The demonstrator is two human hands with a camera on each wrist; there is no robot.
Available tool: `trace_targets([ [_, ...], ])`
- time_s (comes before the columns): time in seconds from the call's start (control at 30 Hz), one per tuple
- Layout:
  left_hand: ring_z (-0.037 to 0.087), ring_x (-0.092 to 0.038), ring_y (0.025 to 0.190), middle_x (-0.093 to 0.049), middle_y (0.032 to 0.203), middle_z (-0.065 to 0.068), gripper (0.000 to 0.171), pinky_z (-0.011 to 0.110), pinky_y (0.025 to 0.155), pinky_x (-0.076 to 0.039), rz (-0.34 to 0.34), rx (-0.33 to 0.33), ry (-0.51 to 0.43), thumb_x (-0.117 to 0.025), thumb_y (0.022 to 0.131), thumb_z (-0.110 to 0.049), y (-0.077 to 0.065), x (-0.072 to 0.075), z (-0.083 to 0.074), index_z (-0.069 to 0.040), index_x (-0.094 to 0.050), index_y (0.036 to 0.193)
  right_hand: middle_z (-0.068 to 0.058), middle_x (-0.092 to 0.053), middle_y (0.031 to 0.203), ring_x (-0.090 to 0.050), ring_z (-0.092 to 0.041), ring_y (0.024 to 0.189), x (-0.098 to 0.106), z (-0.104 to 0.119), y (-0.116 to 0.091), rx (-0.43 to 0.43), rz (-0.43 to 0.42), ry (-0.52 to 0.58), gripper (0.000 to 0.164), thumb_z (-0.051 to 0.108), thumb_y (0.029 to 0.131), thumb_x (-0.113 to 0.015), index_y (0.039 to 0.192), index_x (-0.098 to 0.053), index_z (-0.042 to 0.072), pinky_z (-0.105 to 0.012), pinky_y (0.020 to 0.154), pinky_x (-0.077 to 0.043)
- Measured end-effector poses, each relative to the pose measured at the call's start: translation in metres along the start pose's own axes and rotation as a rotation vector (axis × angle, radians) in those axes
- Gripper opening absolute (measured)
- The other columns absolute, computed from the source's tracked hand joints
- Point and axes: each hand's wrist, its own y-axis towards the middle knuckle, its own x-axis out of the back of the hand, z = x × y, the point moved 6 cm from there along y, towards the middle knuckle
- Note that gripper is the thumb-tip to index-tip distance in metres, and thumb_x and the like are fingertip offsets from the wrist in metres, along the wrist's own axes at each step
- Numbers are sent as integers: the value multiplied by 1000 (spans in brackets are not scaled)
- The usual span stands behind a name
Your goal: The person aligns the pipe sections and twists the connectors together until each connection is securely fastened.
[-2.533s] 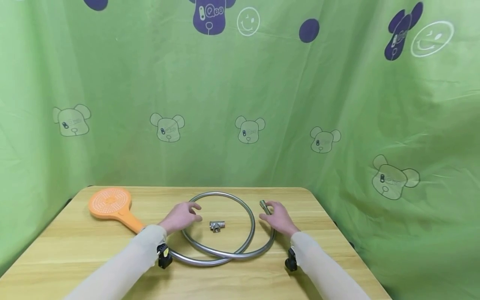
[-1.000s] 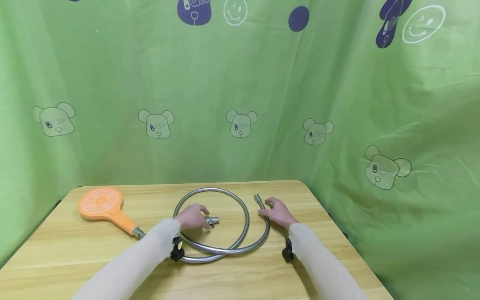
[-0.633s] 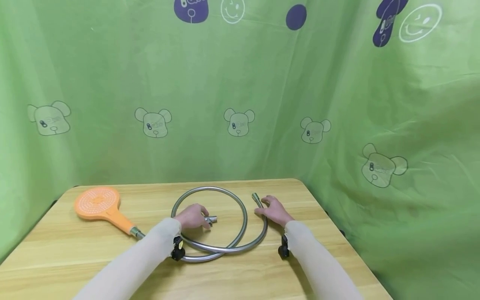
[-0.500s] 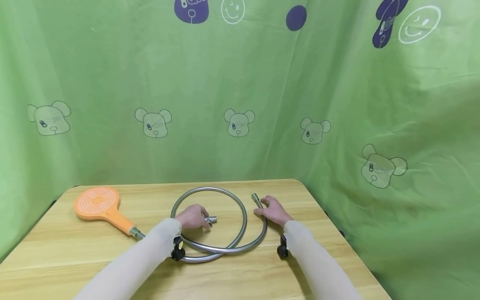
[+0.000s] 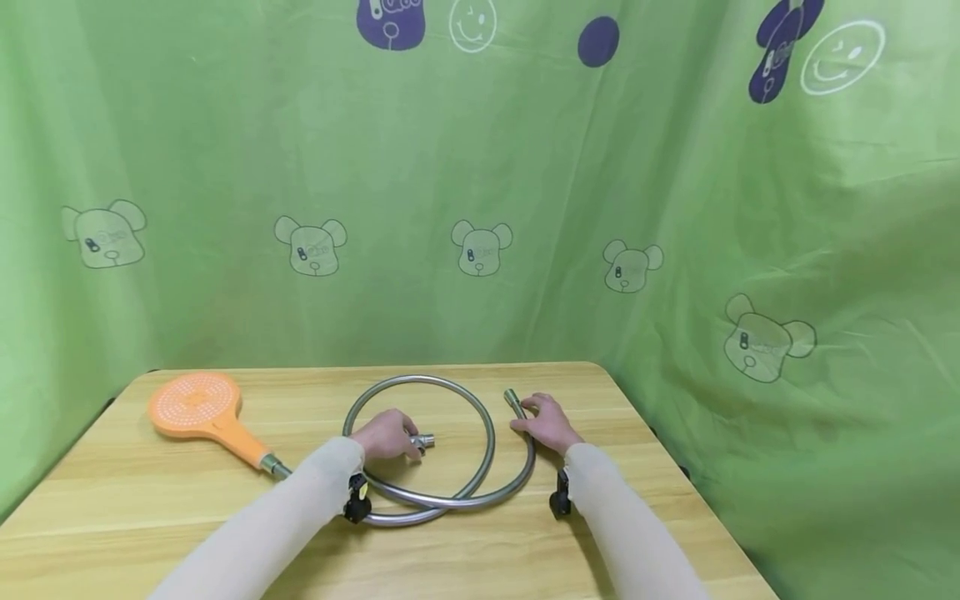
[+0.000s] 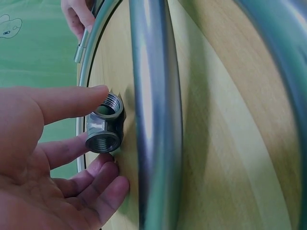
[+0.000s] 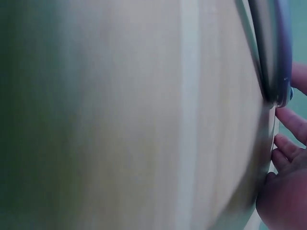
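Our left hand (image 5: 386, 434) pinches the metal tee fitting (image 6: 98, 125) between thumb and index finger, other fingers loosely bent, inside the loop of the steel hose (image 6: 156, 105). Our right hand (image 5: 550, 423) curls about the hose just short of its free end (image 5: 512, 398), how tightly we cannot tell. That end lies right of the fitting and farther from us, pointing away and slightly left; the loop's right arc runs between. The orange shower head (image 5: 197, 406) rests well left
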Motion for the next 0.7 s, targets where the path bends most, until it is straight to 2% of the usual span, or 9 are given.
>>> trace_targets([
  [0.2, 18, -60, 88, -71, 102, 6, 38, 34, 82, -52, -1, 7, 11, -85, 77, -18, -2, 0, -1, 0, -72, 108, -29, -38, 153, -32, -50, 142, 0, 0, -2, -16, -8, 11, 51, 24, 87, -76, 128, -62, -3, -64, 118, -25],
  [0.37, 17, -59, 83, -71, 95, 5, 31, 32, 77, -51, -6, 3, 20, -85, 77, -18, -1, -1, 1, -2, -74, 101, -29, -40, 151, -34, -50, 141, 0, 2, -4, -18, -12, 1, 46, 22, 87, -76, 124, -64, -2, -66, 117, -24],
  [0.53, 16, -57, 79, -70, 90, 2, 26, 28, 70, -48, -12, -9, 27, -85, 77, -19, 1, -3, 2, -4, -75, 96, -27, -43, 149, -37, -48, 140, -1, 0, -3, -29, -24, 1, 42, 20, 86, -77, 121, -65, -1, -65, 116, -26],
  [0.7, 16, -56, 78, -70, 90, 2, 25, 28, 69, -47, -17, -18, 33, -85, 78, -18, 2, -3, 1, -3, -75, 96, -26, -48, 144, -42, -46, 136, 0, 0, -1, -16, -44, -4, 39, 18, 85, -77, 118, -66, -1, -65, 113, -29],
])
